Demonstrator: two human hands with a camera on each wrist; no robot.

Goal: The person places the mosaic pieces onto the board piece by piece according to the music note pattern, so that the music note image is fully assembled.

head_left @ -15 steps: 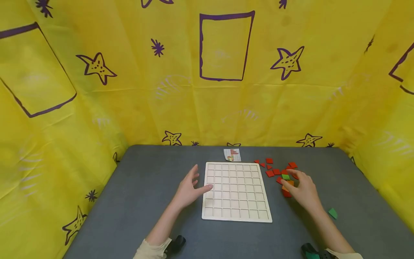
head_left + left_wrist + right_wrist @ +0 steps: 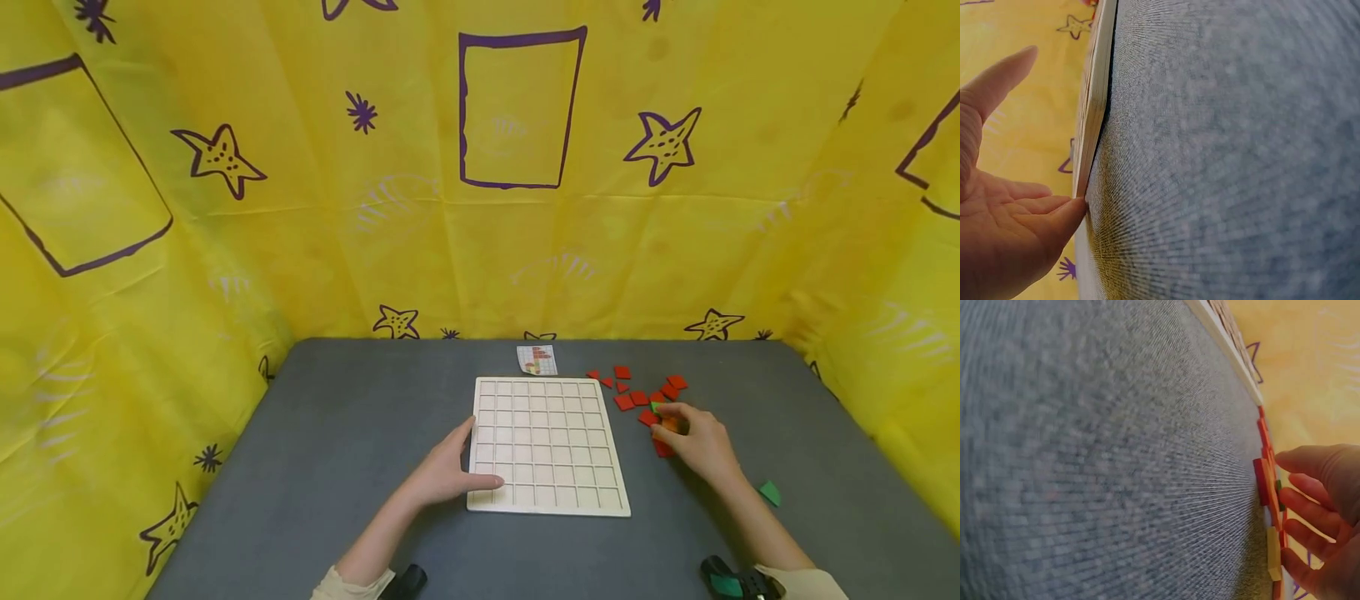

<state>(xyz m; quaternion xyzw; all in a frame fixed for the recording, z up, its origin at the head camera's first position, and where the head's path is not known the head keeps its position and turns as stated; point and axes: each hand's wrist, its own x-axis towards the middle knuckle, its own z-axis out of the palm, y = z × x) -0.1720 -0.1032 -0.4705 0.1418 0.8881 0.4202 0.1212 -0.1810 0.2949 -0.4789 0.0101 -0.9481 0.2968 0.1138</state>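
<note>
A pale wooden board [image 2: 551,433] with a square grid lies on the table. My left hand [image 2: 442,475] is at its left side, fingertips touching the edge and thumb held over the near-left squares. In the left wrist view, the thumb [image 2: 1007,78] stands apart from the board. To the board's right, my right hand [image 2: 705,442] hovers low at a pile of small flat pieces, thumb and fingers apart around an orange piece [image 2: 670,424]. A green piece [image 2: 656,407] shows by its fingertips. The right wrist view also has a yellow piece [image 2: 1274,553] under the fingers.
Several red pieces [image 2: 624,402] are scattered right of the board's far corner. A printed pattern card [image 2: 537,360] lies behind the board. One green piece [image 2: 770,492] sits alone at the right of the grey table [image 2: 337,400]. Yellow patterned cloth [image 2: 510,250] surrounds the table.
My left hand has come nearer, its thumb shifting down along the board's left side. My right hand has lowered slightly over the pile, thumb and fingers closer together.
</note>
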